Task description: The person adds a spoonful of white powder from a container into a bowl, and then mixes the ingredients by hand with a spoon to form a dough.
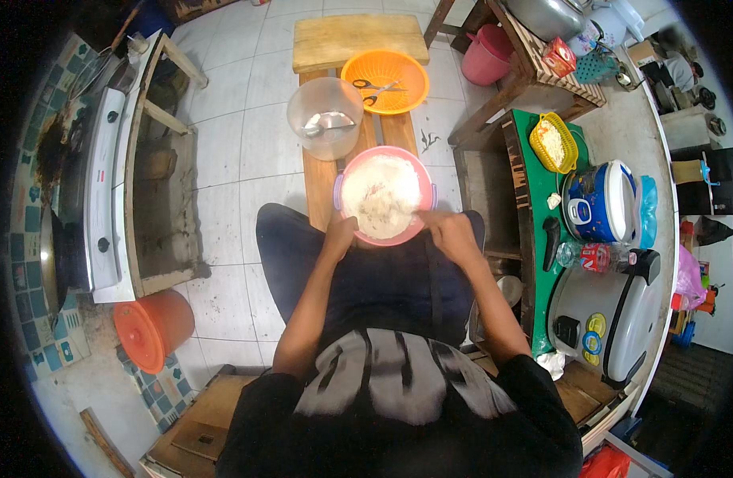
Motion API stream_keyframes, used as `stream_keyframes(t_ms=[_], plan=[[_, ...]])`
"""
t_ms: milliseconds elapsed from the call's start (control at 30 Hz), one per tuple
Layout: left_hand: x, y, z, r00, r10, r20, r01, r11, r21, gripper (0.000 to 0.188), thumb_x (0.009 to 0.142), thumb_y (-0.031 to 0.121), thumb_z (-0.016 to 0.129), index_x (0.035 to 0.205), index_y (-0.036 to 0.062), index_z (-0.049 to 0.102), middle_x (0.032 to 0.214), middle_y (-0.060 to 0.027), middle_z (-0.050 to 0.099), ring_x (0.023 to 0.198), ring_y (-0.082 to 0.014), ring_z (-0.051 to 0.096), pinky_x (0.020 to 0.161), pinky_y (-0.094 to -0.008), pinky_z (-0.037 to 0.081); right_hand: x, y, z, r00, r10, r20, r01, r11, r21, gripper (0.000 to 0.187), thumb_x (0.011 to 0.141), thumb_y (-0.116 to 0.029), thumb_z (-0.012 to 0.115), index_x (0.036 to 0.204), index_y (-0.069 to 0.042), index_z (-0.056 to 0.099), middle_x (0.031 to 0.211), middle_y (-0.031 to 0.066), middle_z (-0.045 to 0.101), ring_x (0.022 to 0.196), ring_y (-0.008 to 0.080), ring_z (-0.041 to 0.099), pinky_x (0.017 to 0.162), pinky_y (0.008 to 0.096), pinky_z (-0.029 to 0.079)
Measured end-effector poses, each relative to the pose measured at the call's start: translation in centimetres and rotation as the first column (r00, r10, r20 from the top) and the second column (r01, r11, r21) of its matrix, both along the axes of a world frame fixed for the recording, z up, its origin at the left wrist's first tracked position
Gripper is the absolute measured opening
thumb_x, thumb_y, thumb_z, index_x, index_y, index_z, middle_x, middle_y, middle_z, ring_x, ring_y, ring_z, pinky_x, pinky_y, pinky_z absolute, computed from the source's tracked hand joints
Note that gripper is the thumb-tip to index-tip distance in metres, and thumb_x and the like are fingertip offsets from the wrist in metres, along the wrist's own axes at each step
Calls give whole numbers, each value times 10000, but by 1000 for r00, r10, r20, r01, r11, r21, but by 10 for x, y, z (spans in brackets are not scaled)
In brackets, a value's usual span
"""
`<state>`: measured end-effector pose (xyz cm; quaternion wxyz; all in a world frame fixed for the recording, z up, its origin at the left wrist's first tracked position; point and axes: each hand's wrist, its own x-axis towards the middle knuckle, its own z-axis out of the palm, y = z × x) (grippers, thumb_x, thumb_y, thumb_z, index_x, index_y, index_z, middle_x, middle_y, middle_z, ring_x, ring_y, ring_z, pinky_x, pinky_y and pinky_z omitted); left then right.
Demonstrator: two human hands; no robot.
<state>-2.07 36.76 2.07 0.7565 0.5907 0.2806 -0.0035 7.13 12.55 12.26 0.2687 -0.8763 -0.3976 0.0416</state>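
Observation:
A round pink bowl (427, 177) with lavender side handles rests at the near end of the wooden bench, close to my lap. Pale flour-like powder (382, 190) fills it, with a few brownish streaks on top and a slightly blurred patch near its right side. My left hand (341, 234) is closed on the bowl's rim at the near left. At the near right, my right hand (451, 236) has its fingers bent and closed at the rim. Just beyond the bowl stands a translucent tub (325, 99) with something white and a flat metallic piece inside.
An orange basket (414, 68) holding scissors (376, 89) sits farther along the bench (317, 179). On the right, a green-topped table (534, 159) bears a yellow basket (569, 151) and a rice cooker (597, 315). A stove (103, 191) and a lidded orange bucket (163, 323) stand left.

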Motion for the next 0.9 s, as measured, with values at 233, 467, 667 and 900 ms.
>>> stream_keyframes(t_ms=[233,467,667,900], plan=[[11,-9,4,970,-59,235,9,978,206,724,723,-45,459,1442,-27,376,1375,-144,517,1286,-248,489,1084,-325,366,35,3,-6,972,-19,235,60,984,-167,380,821,-77,596,1186,-134,687,793,152,675,730,316,676,651,428,546],[7,-15,-1,967,8,254,-53,984,171,715,730,-48,461,1437,-43,358,1368,-153,512,1293,-255,476,1098,-333,356,-42,-8,-48,953,-276,-128,257,956,-143,301,880,-98,612,1165,-111,709,883,201,702,760,382,684,655,466,545],[5,-17,8,977,-12,212,-12,994,112,712,739,-17,501,1435,-41,349,1372,-150,502,1270,-269,484,1077,-337,370,-48,38,-65,769,-259,-584,470,848,243,248,983,-117,561,1163,-4,689,1056,203,720,980,253,697,869,320,507],[4,-12,-3,1000,-14,22,16,998,-54,742,732,-11,519,1452,-11,340,1375,-134,492,1262,-260,477,1060,-337,386,-26,26,-20,759,-275,-590,485,844,230,287,1020,-140,515,1189,41,662,1053,124,726,981,129,628,886,270,468]])
